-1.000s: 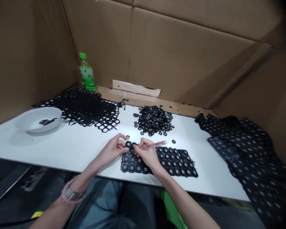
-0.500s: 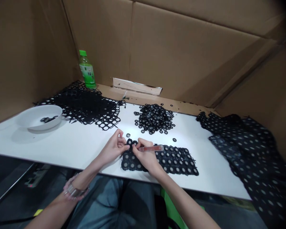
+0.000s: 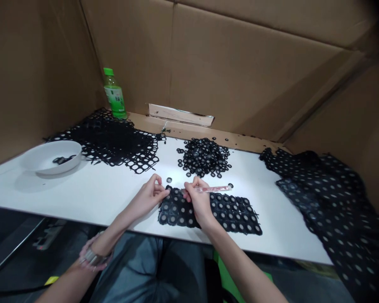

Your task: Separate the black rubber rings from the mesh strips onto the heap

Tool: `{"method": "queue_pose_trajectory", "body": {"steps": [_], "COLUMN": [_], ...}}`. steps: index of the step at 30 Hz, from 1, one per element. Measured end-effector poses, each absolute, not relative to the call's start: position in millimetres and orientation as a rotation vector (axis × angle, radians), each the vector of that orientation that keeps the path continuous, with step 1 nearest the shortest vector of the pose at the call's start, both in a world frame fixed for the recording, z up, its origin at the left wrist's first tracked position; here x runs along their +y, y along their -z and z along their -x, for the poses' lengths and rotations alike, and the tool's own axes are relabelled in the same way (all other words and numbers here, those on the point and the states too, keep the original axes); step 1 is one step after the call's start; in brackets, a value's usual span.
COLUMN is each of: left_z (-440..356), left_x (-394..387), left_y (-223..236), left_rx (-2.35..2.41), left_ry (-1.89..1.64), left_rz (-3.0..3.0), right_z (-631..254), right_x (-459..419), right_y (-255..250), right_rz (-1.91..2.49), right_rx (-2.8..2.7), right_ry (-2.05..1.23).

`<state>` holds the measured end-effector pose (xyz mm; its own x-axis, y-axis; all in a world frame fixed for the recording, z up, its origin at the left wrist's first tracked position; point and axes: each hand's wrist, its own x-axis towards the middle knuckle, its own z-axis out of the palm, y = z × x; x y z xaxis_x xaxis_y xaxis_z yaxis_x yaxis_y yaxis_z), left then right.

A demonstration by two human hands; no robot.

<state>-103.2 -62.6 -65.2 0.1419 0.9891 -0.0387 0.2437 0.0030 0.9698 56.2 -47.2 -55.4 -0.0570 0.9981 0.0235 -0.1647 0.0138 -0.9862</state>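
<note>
Black perforated sheet (image 3: 236,219) lies under 2 hands, the left hand (image 3: 148,198) narrow-fingered at its edge, the right hand (image 3: 198,202) apparently gripping 1 translucent red stick (image 3: 214,189).

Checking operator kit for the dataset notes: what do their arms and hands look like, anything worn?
Bare forearms, no sleeves, and no gloves on the left hand or right hand. The left wrist has a silver metal band beside a pink beaded bracelet. Nothing shows on the right wrist; no cables on either arm.

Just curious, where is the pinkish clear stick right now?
In the head view, the pinkish clear stick pokes rightward from the right hand, just beyond the black dotted mesh sheet.
</note>
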Motion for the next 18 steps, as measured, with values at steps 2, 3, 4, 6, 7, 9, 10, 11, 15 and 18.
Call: {"method": "queue_pose_trajectory", "body": {"steps": [2,3,4,6,7,9,10,11,15,18], "left_z": [106,107,108,109,108,107,105,104,101,102], "left_x": [-68,-71,-75,-83,-86,-91,-92,-92,-90,-87], "left_y": [62,60,58,53,51,49,48,48,51,57], "left_rx": [1.261,1.257,1.264,1.307,1.331,1.368,1.387,1.409,1.475,1.429], "left_ry": [-0.905,-0.889,-0.88,-0.856,-0.83,-0.774,-0.761,-0.758,-0.802,-0.887], "left_rz": [-1.449,-1.457,-1.47,-1.513,-1.542,-1.6,-1.622,-1.638,-1.647,-1.572], "right_z": [-52,-51,-49,-48,-48,-49,-50,-51,-53,-53], "right_x": [-50,-51,-53,-55,-56,-56,-56,-56,-56,-58], "right_y": [58,60,61,63,64,64,64,64,64,62], "right_rz": [0.994,0.982,0.979,0.989,0.996,1.005,1.007,1.006,1.029,1.095], "right_rx": [-1.039,-1.031,-1.041,-1.059,-1.054,-1.038,-1.041,-1.053,-1.15,-1.279], "right_ry": [-1.363,-1.389,-1.405,-1.404,-1.395,-1.387,-1.393,-1.406,-1.398,-1.258]}}
